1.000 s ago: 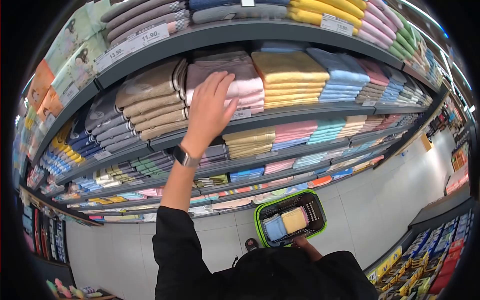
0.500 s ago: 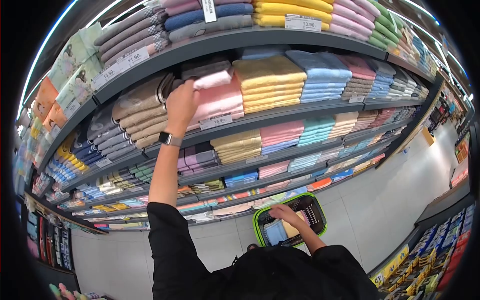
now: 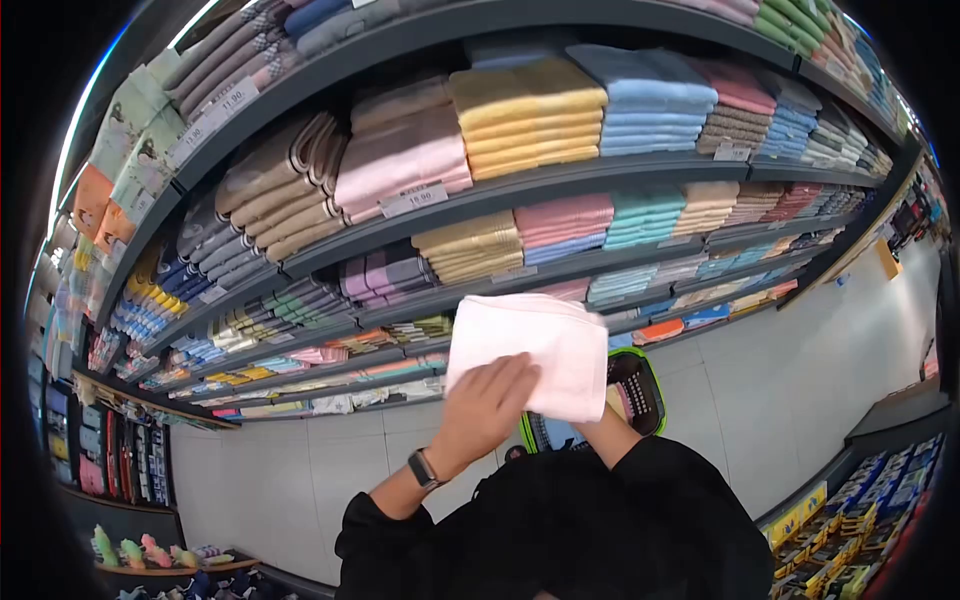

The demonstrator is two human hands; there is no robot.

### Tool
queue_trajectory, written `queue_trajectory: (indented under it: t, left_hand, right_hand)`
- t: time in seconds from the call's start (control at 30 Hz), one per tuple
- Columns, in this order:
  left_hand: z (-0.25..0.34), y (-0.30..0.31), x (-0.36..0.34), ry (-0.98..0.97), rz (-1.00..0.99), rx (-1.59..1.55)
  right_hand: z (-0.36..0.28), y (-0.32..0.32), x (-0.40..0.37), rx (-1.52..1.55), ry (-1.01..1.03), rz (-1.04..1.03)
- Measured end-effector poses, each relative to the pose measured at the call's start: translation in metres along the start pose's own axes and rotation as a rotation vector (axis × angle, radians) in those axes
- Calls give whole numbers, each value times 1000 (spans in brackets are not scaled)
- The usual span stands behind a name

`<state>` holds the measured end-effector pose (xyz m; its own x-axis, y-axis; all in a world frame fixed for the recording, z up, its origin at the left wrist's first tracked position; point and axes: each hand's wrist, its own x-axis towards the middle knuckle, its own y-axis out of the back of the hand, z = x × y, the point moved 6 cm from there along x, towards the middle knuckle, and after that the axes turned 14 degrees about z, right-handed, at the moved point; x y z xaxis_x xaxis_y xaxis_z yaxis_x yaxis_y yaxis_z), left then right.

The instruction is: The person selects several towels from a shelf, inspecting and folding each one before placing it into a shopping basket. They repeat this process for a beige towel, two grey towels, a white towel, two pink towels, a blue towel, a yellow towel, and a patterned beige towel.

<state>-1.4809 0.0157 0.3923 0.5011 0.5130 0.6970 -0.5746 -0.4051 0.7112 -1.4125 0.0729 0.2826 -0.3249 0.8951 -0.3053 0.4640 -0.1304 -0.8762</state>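
A folded pale pink towel [image 3: 530, 330] is held up in front of me, above the floor and the basket. My left hand [image 3: 490, 405], with a dark watch at its wrist, lies across the towel's lower left part, fingers together on its upper face. The thumb is out of sight. My right forearm [image 3: 608, 440] reaches under the towel from the lower right, and the towel hides the right hand and its fingers. Behind and below the towel, a green-rimmed black basket [image 3: 655, 385] stands on the floor with a blue towel [image 3: 552, 432] and a yellowish one in it.
Long shelves carry stacks of folded towels, among them pink [image 3: 405, 165], yellow [image 3: 530, 115] and blue [image 3: 655, 100] piles. A price tag [image 3: 414, 200] hangs under the pink pile. Pale tiled floor [image 3: 310, 480] runs along the shelves, and a packed display [image 3: 860, 530] stands at lower right.
My left hand has come down from the upper shelf's pink stack to in front of me, now on a pink towel. My right hand has moved from over the basket to beneath that towel.
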Motion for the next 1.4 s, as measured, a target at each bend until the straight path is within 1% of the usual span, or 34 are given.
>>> queue_trajectory:
  t: [0.03, 0.07, 0.1, 0.17, 0.2, 0.23, 0.3, 0.33, 0.37, 0.43, 0.47, 0.53, 0.57, 0.63, 0.67, 0.73, 0.87, 0.93, 0.97, 1.03, 1.07, 1.13, 1.27, 1.33, 1.4]
  left_hand:
    - [8, -25, -15, 33, -152, -53]
    - [13, -37, -23, 96, -205, -120]
    - [14, -41, -29, 96, -214, -131]
    - [8, -43, -39, 312, -155, -226]
    - [1, -42, -40, 391, -103, -203]
    - [-1, -47, -39, 390, -114, -212]
    - [-24, -49, -46, 624, 181, -268]
    - [-33, -60, -56, 720, 236, -378]
    - [-38, -70, -67, 715, 232, -384]
    - [-45, -93, -87, 1058, 205, -807]
    - [-44, -96, -92, 1059, 201, -809]
    - [-28, -76, -70, 740, 232, -551]
    - [-25, -75, -71, 743, 230, -552]
    - [-20, -69, -72, 686, 273, -458]
    - [-19, -67, -71, 691, 274, -457]
    - [-16, -59, -66, 576, 278, -429]
    - [-27, -64, -62, 579, 280, -483]
    - [-38, -70, -66, 718, 304, -537]
    - [-39, -70, -69, 719, 304, -535]
    - [-46, -91, -98, 1250, 159, -990]
    - [-46, -91, -102, 1250, 158, -988]
    - [-43, -98, -114, 1432, 170, -1217]
    - [-42, -99, -116, 1408, 190, -1181]
    - [-48, -103, -122, 1392, 292, -1093]
    - [-52, -104, -127, 1393, 322, -1048]
  right_hand:
    - [5, 5, -2, 7, -10, 19]
    - [3, 13, -5, 13, -15, 36]
    - [-1, 24, -10, 19, -14, 50]
    - [-3, 48, -27, 33, -14, 99]
    - [-3, 52, -28, 39, -14, 116]
    - [-2, 58, -32, 45, -12, 129]
    - [-1, 64, -34, 57, -7, 150]
    - [-1, 63, -32, 60, -2, 157]
    - [-2, 60, -25, 62, 3, 163]
    - [-4, 53, -10, 63, 11, 176]
    - [-4, 53, -8, 64, 11, 182]
    - [-7, 77, -34, 66, 7, 193]
    - [-11, 68, -16, 65, 4, 198]
    - [-11, 71, -15, 60, -3, 207]
    - [-6, 84, -42, 57, -9, 211]
    - [-2, 91, -40, 49, -28, 217]
    - [-2, 84, -19, 30, -61, 220]
    - [0, 80, -10, 27, -70, 222]
    - [-1, 79, -6, 27, -73, 223]
    - [1, 79, -1, 27, -80, 227]
    - [1, 82, -3, 28, -82, 229]
    - [-7, 98, -14, 31, -86, 235]
    - [-13, 119, -27, 35, -96, 249]
    - [-15, 121, -24, 38, -97, 256]
    - [-17, 127, -25, 40, -95, 263]
